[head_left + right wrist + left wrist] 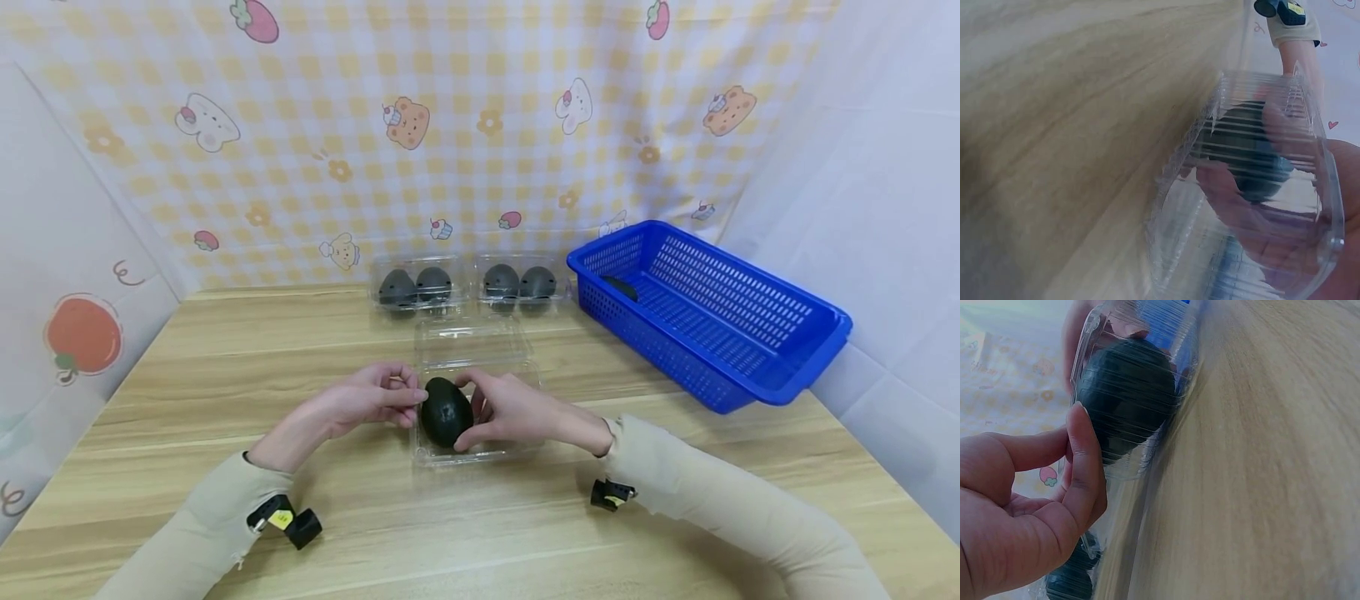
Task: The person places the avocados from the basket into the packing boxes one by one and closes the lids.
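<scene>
A dark green avocado (446,412) lies in the left half of a clear plastic clamshell box (480,456), whose lid (471,343) is folded back away from me. My right hand (513,408) reaches into the box from the right and holds the avocado, thumb at its near end and fingers at its far side. At the box's left rim, my left hand (373,397) pinches the plastic edge between thumb and forefinger. Seen through the ribbed wall in the left wrist view, the avocado (1125,394) sits just beyond the left fingertips.
Two closed clear boxes, the left one (420,265) and the right one (521,265), stand at the back, each with two dark avocados. A blue plastic basket (675,350) on the right holds another avocado (621,287). A patterned curtain (465,167) hangs behind the wooden table (262,350).
</scene>
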`<state>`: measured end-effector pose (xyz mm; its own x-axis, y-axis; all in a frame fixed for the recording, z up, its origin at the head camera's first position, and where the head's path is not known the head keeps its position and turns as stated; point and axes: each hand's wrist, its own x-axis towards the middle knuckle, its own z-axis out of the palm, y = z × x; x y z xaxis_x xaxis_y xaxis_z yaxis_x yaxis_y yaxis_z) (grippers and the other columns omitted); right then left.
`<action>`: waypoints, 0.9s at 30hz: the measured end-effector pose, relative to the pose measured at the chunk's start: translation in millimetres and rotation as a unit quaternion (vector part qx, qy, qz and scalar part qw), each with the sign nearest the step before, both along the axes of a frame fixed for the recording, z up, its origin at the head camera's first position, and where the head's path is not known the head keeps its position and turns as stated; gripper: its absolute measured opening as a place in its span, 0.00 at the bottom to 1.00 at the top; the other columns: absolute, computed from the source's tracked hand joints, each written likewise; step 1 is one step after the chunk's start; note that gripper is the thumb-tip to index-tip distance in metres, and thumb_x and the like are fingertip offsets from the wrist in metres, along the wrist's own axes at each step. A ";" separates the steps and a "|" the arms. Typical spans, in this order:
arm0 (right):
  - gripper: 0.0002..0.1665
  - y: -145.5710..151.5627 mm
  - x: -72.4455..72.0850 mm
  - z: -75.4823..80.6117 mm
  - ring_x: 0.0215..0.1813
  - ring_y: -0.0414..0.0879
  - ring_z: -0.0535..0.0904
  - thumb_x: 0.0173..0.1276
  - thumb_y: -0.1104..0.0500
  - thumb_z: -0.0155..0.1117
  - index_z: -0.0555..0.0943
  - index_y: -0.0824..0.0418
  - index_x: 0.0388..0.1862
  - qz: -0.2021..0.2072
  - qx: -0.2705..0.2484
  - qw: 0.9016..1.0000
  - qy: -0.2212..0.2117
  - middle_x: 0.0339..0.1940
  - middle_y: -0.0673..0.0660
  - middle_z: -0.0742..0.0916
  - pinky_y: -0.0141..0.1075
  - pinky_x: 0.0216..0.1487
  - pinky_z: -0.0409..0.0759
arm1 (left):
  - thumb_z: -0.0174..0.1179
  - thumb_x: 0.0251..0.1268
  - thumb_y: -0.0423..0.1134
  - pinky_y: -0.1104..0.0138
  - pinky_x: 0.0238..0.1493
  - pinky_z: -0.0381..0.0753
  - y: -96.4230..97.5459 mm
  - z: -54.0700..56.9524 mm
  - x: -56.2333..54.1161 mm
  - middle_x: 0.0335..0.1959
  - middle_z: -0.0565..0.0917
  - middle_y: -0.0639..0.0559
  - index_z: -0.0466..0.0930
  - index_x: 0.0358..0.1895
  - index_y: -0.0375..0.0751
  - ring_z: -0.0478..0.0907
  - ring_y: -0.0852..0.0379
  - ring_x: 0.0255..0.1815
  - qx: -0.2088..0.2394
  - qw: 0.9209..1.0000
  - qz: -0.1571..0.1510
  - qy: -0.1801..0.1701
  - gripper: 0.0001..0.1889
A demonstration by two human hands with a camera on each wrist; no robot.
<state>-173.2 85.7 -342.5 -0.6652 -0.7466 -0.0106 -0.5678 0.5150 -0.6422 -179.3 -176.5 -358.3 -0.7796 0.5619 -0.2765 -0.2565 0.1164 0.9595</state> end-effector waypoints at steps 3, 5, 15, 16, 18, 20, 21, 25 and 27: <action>0.44 1.2 -1.5 0.6 0.35 0.38 0.83 0.60 0.49 0.79 0.69 0.66 0.67 0.002 0.003 1.000 0.004 0.34 0.52 0.86 0.30 0.40 0.82 | 0.55 0.75 0.29 0.69 0.37 0.84 0.3 -0.5 -0.1 0.30 0.81 0.47 0.67 0.42 0.35 0.82 0.58 0.30 0.002 1.000 0.000 -0.001 0.05; 0.44 2.3 -2.3 2.7 0.36 0.39 0.83 0.60 0.49 0.79 0.69 0.67 0.67 0.002 0.004 1.000 0.005 0.34 0.52 0.86 0.31 0.42 0.82 | 0.55 0.75 0.29 0.69 0.37 0.84 0.4 -0.5 0.0 0.30 0.81 0.47 0.67 0.42 0.35 0.82 0.58 0.30 0.002 1.000 -0.001 -0.001 0.05; 0.43 7.5 -5.9 13.6 0.38 0.41 0.85 0.62 0.51 0.78 0.68 0.70 0.68 0.008 0.003 1.000 -0.001 0.36 0.52 0.85 0.33 0.45 0.84 | 0.55 0.75 0.28 0.69 0.37 0.84 -0.2 1.8 0.9 0.31 0.81 0.47 0.67 0.43 0.35 0.82 0.58 0.31 0.002 1.000 -0.002 0.000 0.05; 0.43 8.2 -6.5 14.6 0.38 0.41 0.85 0.62 0.51 0.77 0.69 0.70 0.68 0.006 0.006 1.000 0.000 0.36 0.51 0.85 0.32 0.44 0.83 | 0.55 0.75 0.28 0.69 0.37 0.84 -0.3 2.0 0.9 0.31 0.81 0.47 0.67 0.43 0.35 0.82 0.58 0.31 0.002 1.000 -0.002 -0.001 0.05; 0.43 10.0 -8.2 16.5 0.38 0.41 0.84 0.63 0.51 0.77 0.68 0.70 0.68 0.002 0.007 1.000 0.000 0.37 0.52 0.85 0.30 0.44 0.83 | 0.55 0.75 0.28 0.69 0.38 0.84 -0.5 2.1 0.8 0.31 0.81 0.47 0.67 0.43 0.35 0.82 0.58 0.31 0.001 1.000 -0.002 -0.002 0.05; 0.43 11.5 -10.4 19.2 0.39 0.41 0.84 0.63 0.51 0.77 0.69 0.69 0.68 -0.007 0.007 1.000 -0.002 0.38 0.52 0.85 0.31 0.44 0.83 | 0.55 0.75 0.28 0.69 0.38 0.84 -0.5 2.2 0.6 0.31 0.81 0.47 0.67 0.43 0.35 0.82 0.58 0.31 0.002 1.000 -0.002 -0.002 0.05; 0.42 12.5 -11.6 20.5 0.39 0.41 0.85 0.63 0.51 0.77 0.68 0.69 0.68 -0.009 0.005 1.000 -0.003 0.38 0.52 0.85 0.31 0.44 0.83 | 0.55 0.75 0.28 0.69 0.38 0.84 -0.5 2.2 0.5 0.31 0.81 0.47 0.67 0.43 0.35 0.82 0.58 0.31 0.002 1.000 -0.002 -0.002 0.05; 0.39 16.6 -17.6 26.3 0.39 0.42 0.85 0.66 0.51 0.74 0.69 0.67 0.68 -0.015 0.005 1.000 -0.003 0.39 0.53 0.85 0.32 0.43 0.84 | 0.55 0.75 0.28 0.69 0.37 0.84 0.0 2.7 0.7 0.31 0.81 0.46 0.67 0.43 0.34 0.82 0.58 0.30 0.004 1.000 0.000 -0.004 0.05; 0.36 19.4 -20.4 28.3 0.39 0.43 0.85 0.68 0.52 0.72 0.70 0.68 0.67 -0.012 0.003 1.000 0.008 0.40 0.54 0.86 0.32 0.42 0.84 | 0.55 0.75 0.28 0.70 0.37 0.84 0.2 2.9 1.1 0.31 0.81 0.46 0.67 0.43 0.34 0.82 0.58 0.30 0.003 1.000 0.001 -0.004 0.05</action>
<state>-193.6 105.1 -314.2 -0.6825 -0.7309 -0.0034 -0.5660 0.5315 -0.6302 -178.2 -176.3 -355.4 -0.7785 0.5619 -0.2795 -0.2650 0.1093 0.9580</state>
